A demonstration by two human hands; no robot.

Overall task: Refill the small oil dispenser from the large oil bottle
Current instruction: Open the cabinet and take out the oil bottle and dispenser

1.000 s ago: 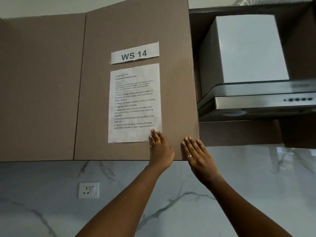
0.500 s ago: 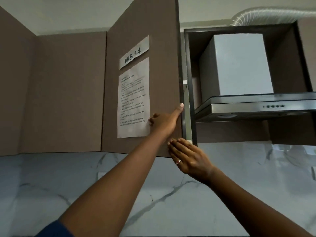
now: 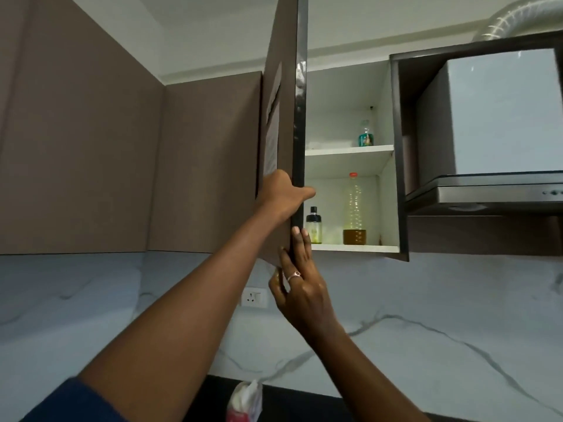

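The brown cabinet door (image 3: 278,117) stands swung wide, edge-on to me. My left hand (image 3: 281,194) grips its free edge at mid height. My right hand (image 3: 300,287) holds the door's lower corner from below, fingers up along the edge. Inside, on the lower shelf (image 3: 353,248), stands the small oil dispenser (image 3: 313,225) with a black cap, partly behind the door edge. To its right stands the tall clear large oil bottle (image 3: 354,210) with a red cap and a little amber oil at the bottom.
A small clear bottle (image 3: 365,135) sits on the upper shelf. A steel range hood (image 3: 487,190) and its duct hang to the right. A wall socket (image 3: 254,297) is on the marble backsplash. A tissue pack (image 3: 245,402) lies on the dark counter below.
The cabinet door has swung from shut to wide open, showing both bottles inside. My left hand moved onto the door's edge and my right hand to its lower corner.
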